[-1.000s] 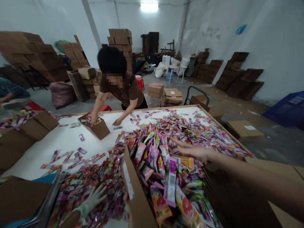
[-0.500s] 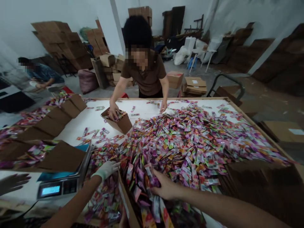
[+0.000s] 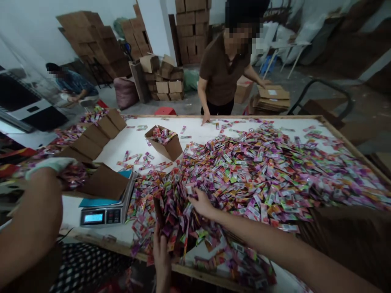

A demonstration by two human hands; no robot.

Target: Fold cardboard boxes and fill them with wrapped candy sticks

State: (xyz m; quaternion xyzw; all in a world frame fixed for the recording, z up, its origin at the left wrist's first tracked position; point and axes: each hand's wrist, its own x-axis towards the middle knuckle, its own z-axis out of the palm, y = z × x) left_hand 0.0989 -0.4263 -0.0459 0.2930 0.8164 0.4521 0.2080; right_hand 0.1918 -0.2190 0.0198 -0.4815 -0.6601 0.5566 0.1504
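My left hand (image 3: 161, 250) is at the near edge of the table, gripping the side of a small cardboard box (image 3: 159, 213). This box is tilted and full of colourful stick packets, so most of its walls are hidden. My right hand (image 3: 201, 203) reaches over the packets beside the box, with its fingers closed around some stick packets (image 3: 190, 189). Past it spreads a large heap of loose packets (image 3: 259, 162) in purple, pink, orange and green.
A co-worker's gloved hand (image 3: 51, 165) is at a filled box (image 3: 105, 181) on a digital scale (image 3: 102, 216). More filled boxes (image 3: 88, 140) line the left. Another filled box (image 3: 168, 147) stands mid-table. A person (image 3: 224, 69) stands opposite. Flattened cardboard (image 3: 351, 236) lies right.
My view has shifted right to left across the scene's framing. The gloved hand left my box for the box on the scale. The person opposite released their box and turned toward stacked cardboard.
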